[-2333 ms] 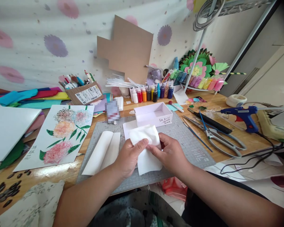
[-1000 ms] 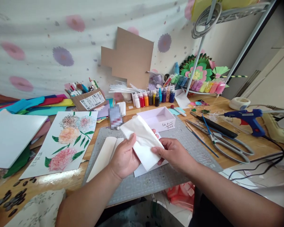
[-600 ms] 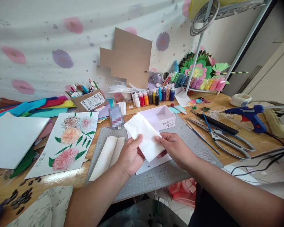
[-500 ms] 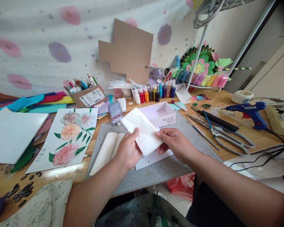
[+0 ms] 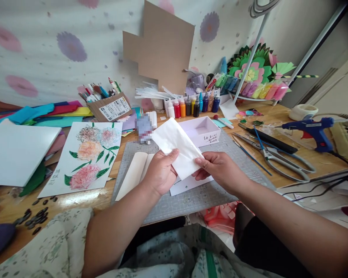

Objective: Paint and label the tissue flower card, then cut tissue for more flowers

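A folded sheet of thin white paper (image 5: 174, 141), perhaps tissue, is held up over the grey cutting mat (image 5: 223, 189). My left hand (image 5: 161, 172) pinches its lower left edge, thumb on top. At the lower right corner, the thumb and fingers of my right hand (image 5: 217, 168) grip the same sheet. Behind it, partly covered, stands a shallow pale lilac box (image 5: 210, 139) with handwriting on its side. Beneath my hands a flat white piece (image 5: 188, 186) lies on the mat. Left of them rests a folded cream paper (image 5: 132, 172).
Large scissors (image 5: 281, 160) and a blue glue gun (image 5: 316, 129) lie on the right. Paint bottles (image 5: 188, 108) line the back. A flower painting (image 5: 85, 158) and a white board (image 5: 20, 152) are on the left, with dark pebble-like pieces (image 5: 37, 219) nearer me.
The view has shifted slightly, so the table appears a little higher and farther right. Both hands keep hold of the white paper, which looks nearly the same.
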`<state>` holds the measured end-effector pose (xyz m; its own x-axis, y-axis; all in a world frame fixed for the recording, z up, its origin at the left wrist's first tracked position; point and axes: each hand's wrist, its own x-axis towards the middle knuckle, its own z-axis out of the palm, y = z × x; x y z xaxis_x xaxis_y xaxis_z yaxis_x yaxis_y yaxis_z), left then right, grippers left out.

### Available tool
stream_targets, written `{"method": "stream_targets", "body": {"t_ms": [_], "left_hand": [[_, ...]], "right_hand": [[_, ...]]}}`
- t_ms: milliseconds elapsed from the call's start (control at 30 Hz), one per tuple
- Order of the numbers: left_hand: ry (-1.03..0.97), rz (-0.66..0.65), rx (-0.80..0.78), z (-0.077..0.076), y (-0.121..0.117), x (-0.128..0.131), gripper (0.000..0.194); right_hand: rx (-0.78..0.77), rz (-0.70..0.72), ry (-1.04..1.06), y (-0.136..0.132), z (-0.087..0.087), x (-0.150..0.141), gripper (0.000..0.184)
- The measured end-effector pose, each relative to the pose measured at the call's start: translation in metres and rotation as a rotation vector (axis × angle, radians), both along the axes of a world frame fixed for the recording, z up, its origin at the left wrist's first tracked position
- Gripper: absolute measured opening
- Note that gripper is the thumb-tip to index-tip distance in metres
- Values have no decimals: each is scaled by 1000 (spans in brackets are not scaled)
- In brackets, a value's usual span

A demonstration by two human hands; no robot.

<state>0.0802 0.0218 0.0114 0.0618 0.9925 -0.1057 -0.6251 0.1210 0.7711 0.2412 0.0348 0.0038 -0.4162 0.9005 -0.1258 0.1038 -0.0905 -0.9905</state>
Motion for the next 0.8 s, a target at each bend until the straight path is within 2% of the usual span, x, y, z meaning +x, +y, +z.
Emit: {"method": "stream_targets", "body": {"t_ms": [67,167,300,467,567,700,800], "left_hand": [[33,-9,3,1,-2,0,41],[131,-18,3,2,-6,3,37],[286,-58,30,-1,-9,4,35],[494,-67,76,-4,-8,0,37],[753,-105,148,-3,-7,-2,31],[1290,-101,327,4,-7,-3,25],[1498,-81,358,9,-6,-4,23]], "right_hand": [[118,-2,-74,1,3,5,37],[273,-107,-120,4,9,9,29],[206,-239,11,10,10,6,26],[164,-221,154,11,3,4,26],[126,-189,298,13,-3,3,24],[78,-242,428,21,-10,4,22],[93,-310,476,27,-8,8,19]]}}
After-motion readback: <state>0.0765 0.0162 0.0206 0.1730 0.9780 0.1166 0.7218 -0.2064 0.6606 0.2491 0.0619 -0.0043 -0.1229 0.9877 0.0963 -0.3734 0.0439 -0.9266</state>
